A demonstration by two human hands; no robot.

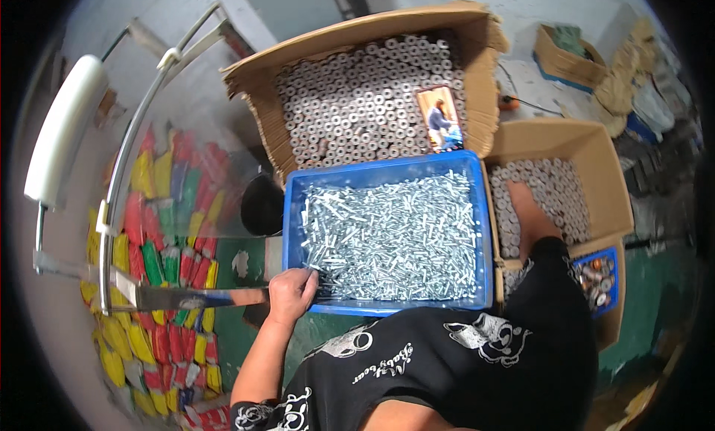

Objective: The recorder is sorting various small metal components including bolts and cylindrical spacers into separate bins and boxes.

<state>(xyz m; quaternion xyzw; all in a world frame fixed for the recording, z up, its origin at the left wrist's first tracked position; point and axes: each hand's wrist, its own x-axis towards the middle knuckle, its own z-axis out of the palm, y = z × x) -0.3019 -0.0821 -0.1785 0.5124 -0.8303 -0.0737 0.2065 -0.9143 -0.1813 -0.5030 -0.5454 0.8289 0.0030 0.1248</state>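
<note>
Screws (395, 234), bright zinc ones, fill the blue tray (480, 230) that I'll use as my landmark; they lie heaped every way, so no single long axis rules the pile, though many near the tray's front-left corner run roughly front to back. My left hand (292, 293) sits right at that front-left corner, fingers curled over the rim and closed loosely on what looks like a few screws; how many I cannot tell. The pile spreads away from this hand to the right and forward, so the left hand is clearly the nearer one.

My right hand (525, 208) is off the tray's right side, reaching into the open carton of grey tubes (547, 196) standing on end just beside the tray. The fingers are buried among the tube ends, and I cannot tell whether they are spread or gripping.

Behind the tray stands a larger carton (372, 96) packed with the same upright tubes, a phone (439, 118) lying on top of them. To the tray's left, past a metal frame (141, 208), lie red, yellow and green packets (160, 230). A smaller blue bin of mixed parts (596, 278) sits at the tray's front right.
</note>
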